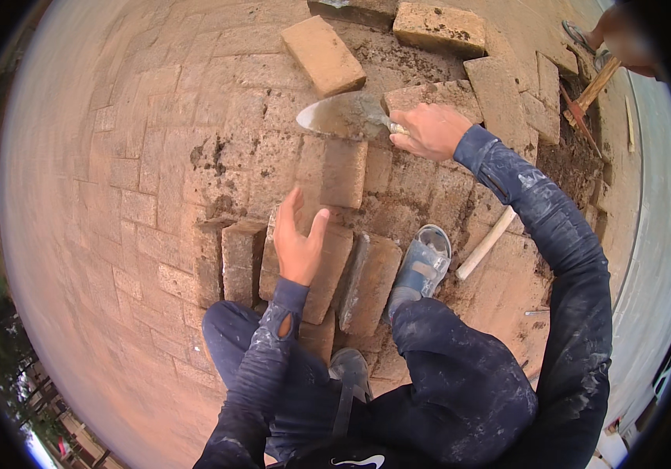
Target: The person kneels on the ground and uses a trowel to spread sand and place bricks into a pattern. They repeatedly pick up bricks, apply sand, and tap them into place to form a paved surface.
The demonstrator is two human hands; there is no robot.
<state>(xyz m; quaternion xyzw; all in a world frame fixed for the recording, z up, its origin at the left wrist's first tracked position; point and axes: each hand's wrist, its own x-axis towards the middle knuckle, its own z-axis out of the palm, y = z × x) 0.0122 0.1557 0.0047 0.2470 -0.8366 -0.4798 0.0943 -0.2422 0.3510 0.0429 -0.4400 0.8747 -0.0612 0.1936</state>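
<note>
My right hand (432, 131) is closed around the handle of a pointed trowel (341, 115), whose wide metal blade points left above the pavers. Open, with thumb and fingers apart, my left hand (301, 244) is over a tilted paving brick (331, 277) in front of me; whether it touches the brick I cannot tell. Just beyond its fingers, another brick (343, 173) lies below the trowel blade. Beside the tilted one, a further brick (371, 283) leans near my sandalled foot (423, 266).
Laid pavers (140, 207) spread to the left. Loose bricks (324, 56) lie at the far side. A pale wooden handle (486, 244) rests right of my foot. At the upper right are a pick (578, 113), dug soil (564, 168) and part of another person (623, 39).
</note>
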